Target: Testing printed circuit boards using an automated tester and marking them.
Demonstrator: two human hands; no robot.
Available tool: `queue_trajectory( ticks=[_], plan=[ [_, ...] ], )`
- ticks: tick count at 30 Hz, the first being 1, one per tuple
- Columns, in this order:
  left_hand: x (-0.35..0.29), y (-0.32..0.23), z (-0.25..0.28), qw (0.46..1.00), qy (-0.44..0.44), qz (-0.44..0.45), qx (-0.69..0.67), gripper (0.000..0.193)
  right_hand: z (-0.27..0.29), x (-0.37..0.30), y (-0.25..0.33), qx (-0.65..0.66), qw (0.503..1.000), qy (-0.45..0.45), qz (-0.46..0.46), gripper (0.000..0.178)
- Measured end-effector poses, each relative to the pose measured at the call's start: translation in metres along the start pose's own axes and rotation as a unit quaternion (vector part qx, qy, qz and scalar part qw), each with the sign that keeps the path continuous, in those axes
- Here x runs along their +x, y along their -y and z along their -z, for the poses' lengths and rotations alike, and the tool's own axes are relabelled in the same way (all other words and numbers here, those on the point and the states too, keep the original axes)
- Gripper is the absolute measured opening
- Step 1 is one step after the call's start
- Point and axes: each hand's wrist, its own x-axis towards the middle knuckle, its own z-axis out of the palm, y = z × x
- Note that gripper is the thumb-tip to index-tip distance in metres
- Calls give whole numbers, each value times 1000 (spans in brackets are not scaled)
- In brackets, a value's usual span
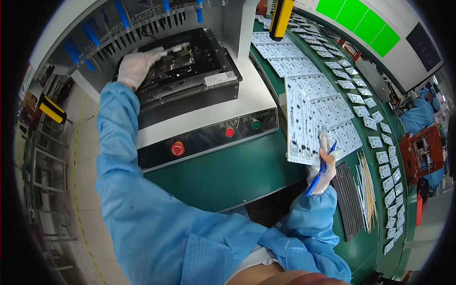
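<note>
My left hand (pixel 137 66), in a white glove, lies over the left side of a black test fixture (pixel 209 66). Its fingers stretch flat toward the pale parts in the fixture's recess, and nothing shows in its grip. My right hand (pixel 324 173), gloved with some fingertips bare, is closed on the lower edge of a white circuit board panel (pixel 302 123), which it holds tilted above the bench. A blue pen (pixel 322 169) is tucked in the same hand. Above the fixture hang black probes and blue posts (pixel 122 13).
The press base has a red stop button (pixel 177 149), another red button (pixel 230 132) and a green one (pixel 256 124). White panels (pixel 335 107) overlap on the green bench (pixel 228 175). Small boards (pixel 375 142) line the right, near dark strips (pixel 347 202) and thin sticks (pixel 365 190). A screen (pixel 358 23) stands behind.
</note>
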Motion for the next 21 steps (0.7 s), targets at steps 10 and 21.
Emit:
queue_trajectory(
  ticks=[10,21],
  plan=[
    [-99,-128,128,982,-186,31,29,24,-66,19,-2,-423,776,121,451,34],
    [-237,-291,28,975,-8,97,-202,40,-308,90,-131,-577,486,357,551,34]
  ],
)
